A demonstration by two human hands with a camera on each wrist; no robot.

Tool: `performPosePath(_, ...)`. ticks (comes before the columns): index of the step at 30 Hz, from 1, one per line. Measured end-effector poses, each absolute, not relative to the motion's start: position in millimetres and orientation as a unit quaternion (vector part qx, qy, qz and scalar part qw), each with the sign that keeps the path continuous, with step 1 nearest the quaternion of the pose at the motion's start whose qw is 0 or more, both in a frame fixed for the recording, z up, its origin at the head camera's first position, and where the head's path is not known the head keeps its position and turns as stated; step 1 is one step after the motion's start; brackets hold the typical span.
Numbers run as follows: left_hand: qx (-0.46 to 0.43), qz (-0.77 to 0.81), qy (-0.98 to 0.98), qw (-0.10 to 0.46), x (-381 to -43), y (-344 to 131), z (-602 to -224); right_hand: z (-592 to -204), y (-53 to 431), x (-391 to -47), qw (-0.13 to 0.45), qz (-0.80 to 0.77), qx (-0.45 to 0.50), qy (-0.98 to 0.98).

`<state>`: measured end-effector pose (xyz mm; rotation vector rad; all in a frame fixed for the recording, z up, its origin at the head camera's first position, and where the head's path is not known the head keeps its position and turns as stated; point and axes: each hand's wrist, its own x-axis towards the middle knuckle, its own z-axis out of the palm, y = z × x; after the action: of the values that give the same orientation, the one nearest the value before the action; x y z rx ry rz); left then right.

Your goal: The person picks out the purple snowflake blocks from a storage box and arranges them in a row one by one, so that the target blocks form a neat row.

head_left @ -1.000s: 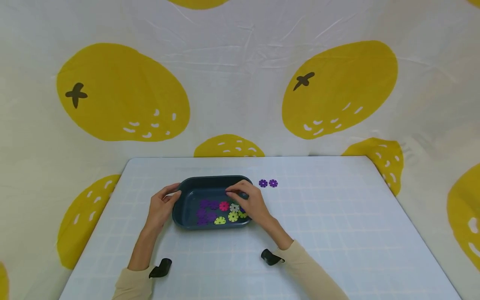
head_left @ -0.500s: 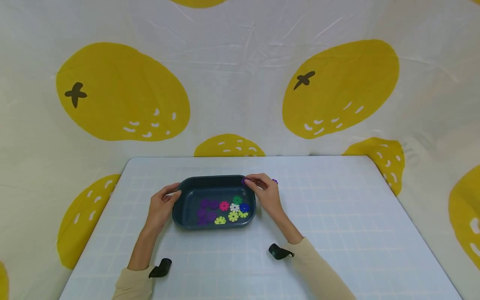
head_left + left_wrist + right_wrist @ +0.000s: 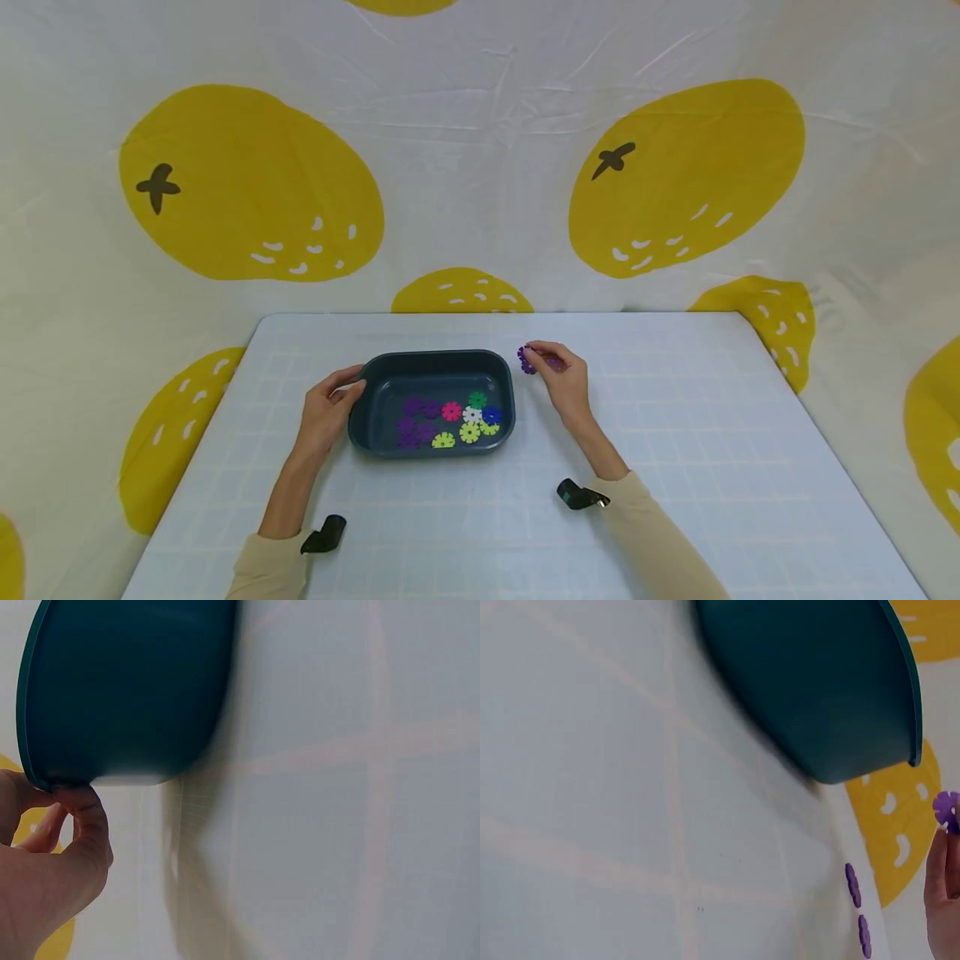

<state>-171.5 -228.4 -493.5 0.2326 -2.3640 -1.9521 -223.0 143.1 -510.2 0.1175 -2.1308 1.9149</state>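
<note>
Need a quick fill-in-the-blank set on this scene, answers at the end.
1. The left hand grips the tray, while the right hand pinches a flower-shaped piece coloured ____.
2. In the right wrist view, the pieces lying on the table number ____.
3. Of the tray's green piece, white piece and blue piece, the farthest back is ____.

Missing words: purple; two; green.
</note>
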Motion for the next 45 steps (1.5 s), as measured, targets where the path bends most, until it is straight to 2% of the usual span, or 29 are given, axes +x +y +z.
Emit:
performPosePath(28,0.075,-0.642,-0.762,0.022,-173.7,-225.5,-495.0,-531.2,202.3,-233.9,0.139,0.596,-0.096,-0.785)
performPosePath(45,0.078,-0.639,-0.765,0.023,-170.9,-228.6,-493.3,-531.4,205.4,-239.8,0.138,0.471,-0.055,-0.870)
